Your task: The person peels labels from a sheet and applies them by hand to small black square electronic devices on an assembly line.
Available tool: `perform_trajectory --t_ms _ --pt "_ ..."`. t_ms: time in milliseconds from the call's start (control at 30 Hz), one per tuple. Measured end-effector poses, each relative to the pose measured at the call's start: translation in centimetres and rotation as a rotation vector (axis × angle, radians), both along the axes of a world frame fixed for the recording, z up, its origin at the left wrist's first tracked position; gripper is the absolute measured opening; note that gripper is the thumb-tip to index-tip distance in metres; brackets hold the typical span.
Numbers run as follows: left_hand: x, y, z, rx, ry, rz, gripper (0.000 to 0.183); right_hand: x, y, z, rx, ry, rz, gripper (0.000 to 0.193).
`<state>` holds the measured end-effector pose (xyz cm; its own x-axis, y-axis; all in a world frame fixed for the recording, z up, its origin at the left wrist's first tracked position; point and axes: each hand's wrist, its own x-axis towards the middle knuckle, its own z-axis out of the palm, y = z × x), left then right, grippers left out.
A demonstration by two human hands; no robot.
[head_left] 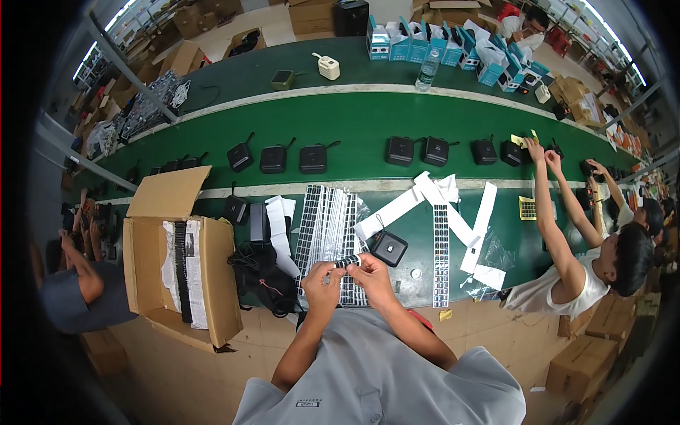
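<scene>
A short curled strip of black labels on white backing (347,262) is pinched between my two hands, above the bench's near edge. My left hand (323,285) grips one end and my right hand (374,278) the other, fingers closed on both sides. Below them lie sheets of small dark stickers (322,219), spread side by side. Just beyond my right hand sits a black square box-shaped device with a wrist loop (389,248). A narrow sticker sheet (440,255) and white paper strips (389,214) lie to its right.
An open cardboard box (227,283) stands at left, beside a black bag (265,276). Several black devices (273,159) sit along the green conveyor belt (354,120). A co-worker (567,269) reaches onto it at right. Beyond stand blue-and-white boxes (418,49) and a water bottle (427,71).
</scene>
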<state>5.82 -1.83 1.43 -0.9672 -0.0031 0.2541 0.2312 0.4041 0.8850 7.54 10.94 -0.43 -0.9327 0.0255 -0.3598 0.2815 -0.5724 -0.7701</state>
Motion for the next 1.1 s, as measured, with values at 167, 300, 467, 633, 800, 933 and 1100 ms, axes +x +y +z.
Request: perform_trajectory --t_ms 167,300,467,633,800,933,1100 --pt "-0.2 0.4 0.7 -0.035 0.002 -0.064 0.016 0.0 -0.1 0.1 -0.055 -0.026 -0.071 0.008" --pt "-0.4 0.2 0.5 0.031 -0.041 -0.058 0.015 0.2 0.1 -0.2 -0.049 0.034 -0.069 0.008" --pt "-0.5 0.0 0.9 0.08 -0.101 -0.008 0.013 0.1 0.8 0.1 -0.018 0.075 0.038 0.004" --pt "-1.3 0.2 2.5 -0.13 0.387 -0.235 0.021 0.0 1.3 -1.0 0.132 0.32 -0.051 0.005" --pt "-0.6 1.0 3.3 -0.219 0.495 -0.307 0.029 -0.6 2.4 -2.2 -0.038 0.505 -0.004 0.021" --pt "-1.4 1.4 3.8 -0.224 0.529 -0.307 0.031 -0.9 2.3 -1.5 -0.01 0.394 -0.053 0.025" --pt "-2.0 1.6 3.8 -0.216 0.518 -0.311 0.017 -0.8 3.2 -1.1 0.076 0.396 -0.252 0.024"
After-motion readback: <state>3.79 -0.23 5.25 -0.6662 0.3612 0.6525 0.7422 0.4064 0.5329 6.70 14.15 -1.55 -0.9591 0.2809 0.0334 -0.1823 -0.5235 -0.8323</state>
